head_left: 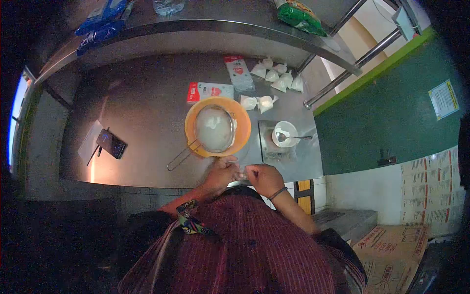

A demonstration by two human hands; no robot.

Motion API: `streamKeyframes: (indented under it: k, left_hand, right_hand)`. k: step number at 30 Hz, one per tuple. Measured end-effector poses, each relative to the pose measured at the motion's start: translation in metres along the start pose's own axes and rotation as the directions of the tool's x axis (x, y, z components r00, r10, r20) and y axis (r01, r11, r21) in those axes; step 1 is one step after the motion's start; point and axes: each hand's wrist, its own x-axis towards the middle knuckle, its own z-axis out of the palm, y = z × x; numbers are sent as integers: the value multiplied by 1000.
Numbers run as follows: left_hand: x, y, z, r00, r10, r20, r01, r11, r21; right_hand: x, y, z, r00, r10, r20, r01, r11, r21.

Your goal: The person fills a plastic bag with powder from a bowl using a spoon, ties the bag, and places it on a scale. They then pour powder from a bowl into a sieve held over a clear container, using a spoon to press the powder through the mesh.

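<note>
My left hand and my right hand are close together at the table's front edge, both with curled fingers. Between them is a small clear plastic piece, pinched by both hands; its shape is blurred. Just beyond them stands an orange bowl with a metal sieve resting in it, and white powder lies in the sieve. To the right, a white cup holding a spoon and white powder sits on a flat scale.
Several knotted bags of white powder and two red-and-white packets lie behind the bowl. A phone is at the left. A metal shelf with packages crosses above the table.
</note>
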Motion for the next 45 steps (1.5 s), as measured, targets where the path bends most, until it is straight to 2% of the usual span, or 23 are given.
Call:
streamKeyframes:
  k: [3, 7, 8, 9, 10, 11, 12, 13, 15, 19, 21, 22, 24, 28, 30, 34, 35, 36, 37, 39, 40, 42, 45]
  left_hand:
    - [-6, 5, 3, 998, -45, -48, 50, 994, 101]
    - [-19, 14, -3, 992, -84, -100, 87, 996, 26]
    - [-15, 4, -20, 999, 15, -52, -1, 967, 255]
    - [-14, -5, -32, 995, 101, 15, -97, 880, 464]
    - [-15, -10, -37, 994, 105, 14, -100, 884, 457]
    - [-17, -15, -41, 953, 268, 142, -288, 650, 703]
    - [-20, -14, -40, 877, 369, 307, -430, 320, 844]
    - [-19, -13, -38, 877, 372, 304, -429, 324, 843]
    - [-11, -8, -29, 862, 280, 423, -488, 230, 842]
    - [10, 6, -10, 879, 281, 385, -463, 313, 829]
    - [17, 12, -4, 940, -12, 341, -308, 402, 862]
    - [22, 5, -8, 939, -11, 344, -311, 402, 861]
    - [26, 0, -10, 898, 34, 438, -403, 460, 791]
    - [10, 11, -7, 914, 82, 397, -380, 516, 768]
    - [9, 9, -6, 934, 88, 345, -321, 630, 707]
    - [0, 19, 5, 922, 165, 351, -378, 590, 714]
    - [-1, 22, 10, 930, 177, 322, -364, 559, 745]
    - [-2, 25, 14, 937, 190, 293, -349, 527, 774]
    - [-4, 27, 17, 936, 189, 296, -351, 525, 775]
    - [-6, 31, 23, 925, 274, 262, -356, 393, 848]
    - [-5, 28, 23, 925, 273, 266, -359, 392, 847]
    - [-3, 22, 22, 900, 366, 234, -391, 447, 805]
    - [-1, 19, 18, 880, 423, 217, -397, 400, 826]
  right_hand:
    - [3, 9, 13, 997, -41, -57, 39, 998, -45]
    - [1, 3, 10, 998, -60, -29, 60, 998, -10]
    - [1, 2, 9, 995, -94, -35, 94, 996, 8]
    - [0, 2, 8, 991, -128, -41, 129, 991, 25]
    - [0, 4, 9, 991, -129, -36, 130, 991, 18]
    - [1, 6, 11, 988, -145, -53, 146, 989, 24]
    - [2, 3, 9, 985, -159, -69, 162, 986, 31]
    - [2, 1, 6, 985, -160, -64, 162, 986, 27]
    - [2, -4, 1, 994, -104, -20, 105, 993, 45]
    - [4, 5, 13, 996, -64, -60, 72, 987, 141]
    - [6, 4, 12, 972, -138, -191, 166, 977, 137]
    - [5, 3, 8, 971, -138, -193, 165, 977, 135]
    - [3, -4, -4, 991, -42, -126, 64, 982, 176]
    - [0, -17, -28, 985, -27, -172, 63, 975, 211]
    - [-2, -26, -42, 995, 84, -63, -53, 921, 387]
    - [-8, -37, -60, 989, 26, -143, 33, 917, 397]
    - [-9, -44, -68, 933, -134, -334, 193, 970, 150]
    - [-11, -51, -74, 824, -323, -466, 298, 946, -130]
    - [-14, -56, -78, 823, -322, -469, 296, 946, -130]
    - [-21, -62, -80, 950, -172, -262, 121, 972, -200]
    - [-22, -63, -78, 949, -170, -265, 118, 973, -200]
    - [-21, -66, -72, 963, -48, -263, -13, 974, -227]
    - [-23, -71, -74, 955, -126, -268, 62, 970, -237]
